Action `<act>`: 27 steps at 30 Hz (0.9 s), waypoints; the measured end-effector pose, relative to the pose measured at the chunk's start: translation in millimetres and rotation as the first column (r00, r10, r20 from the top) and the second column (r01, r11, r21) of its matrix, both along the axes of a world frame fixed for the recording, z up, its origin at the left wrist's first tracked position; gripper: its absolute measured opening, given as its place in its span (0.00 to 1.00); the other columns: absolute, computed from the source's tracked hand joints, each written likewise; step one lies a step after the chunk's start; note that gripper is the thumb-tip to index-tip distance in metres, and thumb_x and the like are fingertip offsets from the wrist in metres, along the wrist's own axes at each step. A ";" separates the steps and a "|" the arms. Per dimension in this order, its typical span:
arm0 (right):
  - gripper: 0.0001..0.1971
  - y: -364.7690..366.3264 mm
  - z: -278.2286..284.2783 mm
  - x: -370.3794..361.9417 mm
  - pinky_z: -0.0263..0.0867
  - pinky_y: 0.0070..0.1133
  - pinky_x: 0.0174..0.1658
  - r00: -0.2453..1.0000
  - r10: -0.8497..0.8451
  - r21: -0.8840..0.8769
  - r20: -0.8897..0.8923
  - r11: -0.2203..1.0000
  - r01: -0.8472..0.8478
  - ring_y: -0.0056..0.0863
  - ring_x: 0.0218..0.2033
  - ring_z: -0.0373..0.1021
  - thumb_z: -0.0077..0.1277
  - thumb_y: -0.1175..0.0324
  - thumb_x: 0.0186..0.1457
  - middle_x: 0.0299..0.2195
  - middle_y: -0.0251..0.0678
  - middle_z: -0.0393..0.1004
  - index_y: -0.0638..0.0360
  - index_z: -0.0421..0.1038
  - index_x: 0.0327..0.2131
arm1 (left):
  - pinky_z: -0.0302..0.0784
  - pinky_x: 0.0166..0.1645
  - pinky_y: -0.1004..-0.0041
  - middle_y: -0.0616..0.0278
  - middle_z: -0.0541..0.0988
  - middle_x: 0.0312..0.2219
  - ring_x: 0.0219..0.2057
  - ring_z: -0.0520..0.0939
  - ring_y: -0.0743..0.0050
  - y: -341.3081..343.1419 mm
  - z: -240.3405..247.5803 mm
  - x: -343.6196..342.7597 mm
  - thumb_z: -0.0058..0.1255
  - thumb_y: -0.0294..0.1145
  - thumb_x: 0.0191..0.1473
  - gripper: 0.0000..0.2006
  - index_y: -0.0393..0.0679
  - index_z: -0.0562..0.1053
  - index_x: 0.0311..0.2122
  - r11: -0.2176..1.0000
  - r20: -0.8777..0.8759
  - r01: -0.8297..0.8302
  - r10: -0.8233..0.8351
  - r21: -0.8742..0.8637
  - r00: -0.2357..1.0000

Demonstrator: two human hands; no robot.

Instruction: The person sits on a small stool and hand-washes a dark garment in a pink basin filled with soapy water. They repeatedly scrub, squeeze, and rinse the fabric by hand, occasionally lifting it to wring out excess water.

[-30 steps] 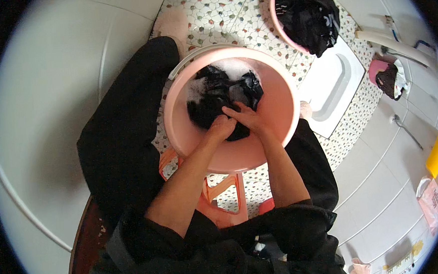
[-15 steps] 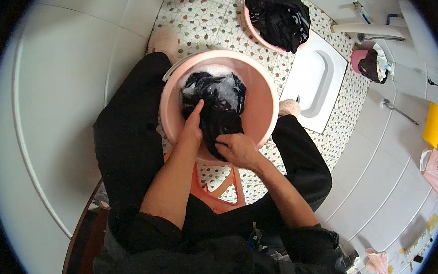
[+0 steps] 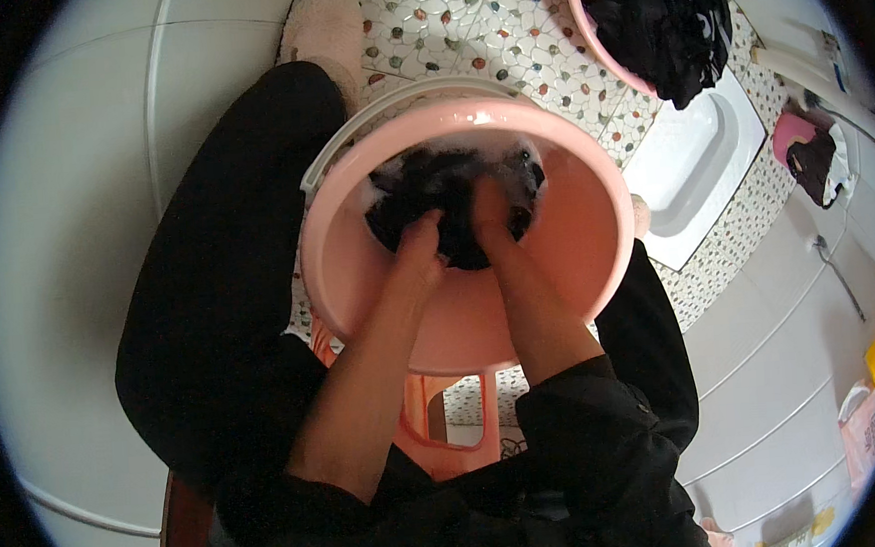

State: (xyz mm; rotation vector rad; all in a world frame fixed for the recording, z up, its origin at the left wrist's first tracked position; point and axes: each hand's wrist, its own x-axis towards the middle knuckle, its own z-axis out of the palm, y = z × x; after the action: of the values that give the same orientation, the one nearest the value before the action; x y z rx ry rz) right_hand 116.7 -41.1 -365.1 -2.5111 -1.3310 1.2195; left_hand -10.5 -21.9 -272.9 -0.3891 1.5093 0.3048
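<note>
Soapy black cloth (image 3: 407, 190) lies bunched in a deep pink bucket (image 3: 614, 213), with white suds (image 3: 490, 145) along its far side. Both my forearms reach down over the near rim. My left hand (image 3: 421, 242) is closed on the near left part of the cloth; its thumb shows on top and its other fingers are hidden in the folds. My right hand (image 3: 491, 210) is pushed into the cloth beside it, smeared by motion, so its fingers cannot be made out.
The bucket's pale handle (image 3: 397, 100) rests against its far side. An orange plastic stool (image 3: 449, 453) stands below. At the far right are a pink basin (image 3: 593, 33) heaped with black clothes (image 3: 663, 29), a white squat toilet (image 3: 692, 168) and a pink bin (image 3: 793, 136).
My right hand has moved from the near end of the cloth farther into the bucket, beside my left. The cloth is now bunched lower down. My view has come closer and shifted.
</note>
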 end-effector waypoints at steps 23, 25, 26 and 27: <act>0.19 22.4 26.6 -31.7 0.67 0.39 0.50 0.988 -0.060 -0.141 -0.140 0.989 0.040 0.52 0.44 0.72 0.49 0.56 0.57 0.41 0.54 0.75 0.61 0.74 0.44 | 0.71 0.55 0.60 0.55 0.75 0.48 0.51 0.73 0.57 -30.4 -49.7 -7.9 0.50 0.41 0.59 0.20 0.42 0.70 0.53 0.964 0.157 -0.265 0.264 -0.011 0.952; 0.19 -5.5 -16.1 -4.8 0.68 0.39 0.49 0.982 -0.052 0.031 -0.183 0.998 0.058 0.52 0.44 0.73 0.49 0.57 0.57 0.43 0.52 0.76 0.60 0.74 0.45 | 0.72 0.53 0.61 0.58 0.76 0.45 0.47 0.75 0.58 5.3 -27.6 3.8 0.53 0.43 0.56 0.21 0.42 0.71 0.50 0.993 0.123 -0.117 0.119 -0.023 0.985; 0.19 -12.6 -29.1 0.9 0.68 0.39 0.49 0.984 -0.019 0.106 -0.180 0.994 0.038 0.52 0.44 0.73 0.48 0.57 0.57 0.44 0.51 0.76 0.60 0.74 0.45 | 0.72 0.53 0.61 0.58 0.76 0.45 0.47 0.75 0.58 10.6 -24.2 10.9 0.54 0.44 0.56 0.22 0.42 0.71 0.51 0.992 0.108 -0.122 0.124 -0.024 0.986; 0.19 -20.1 -33.8 2.5 0.68 0.39 0.49 0.993 0.038 0.140 -0.114 0.990 -0.022 0.52 0.45 0.73 0.49 0.57 0.57 0.44 0.50 0.76 0.60 0.74 0.45 | 0.72 0.53 0.61 0.58 0.76 0.45 0.46 0.75 0.58 10.7 -19.0 17.4 0.55 0.45 0.55 0.23 0.41 0.71 0.51 0.992 0.094 -0.126 0.128 -0.030 0.987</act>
State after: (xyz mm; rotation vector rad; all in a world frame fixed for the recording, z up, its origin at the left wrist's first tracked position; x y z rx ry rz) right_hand 119.2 -61.1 -399.0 -2.2970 -1.3800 1.2130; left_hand 6.9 -11.2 -291.9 -0.5135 1.3985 0.3635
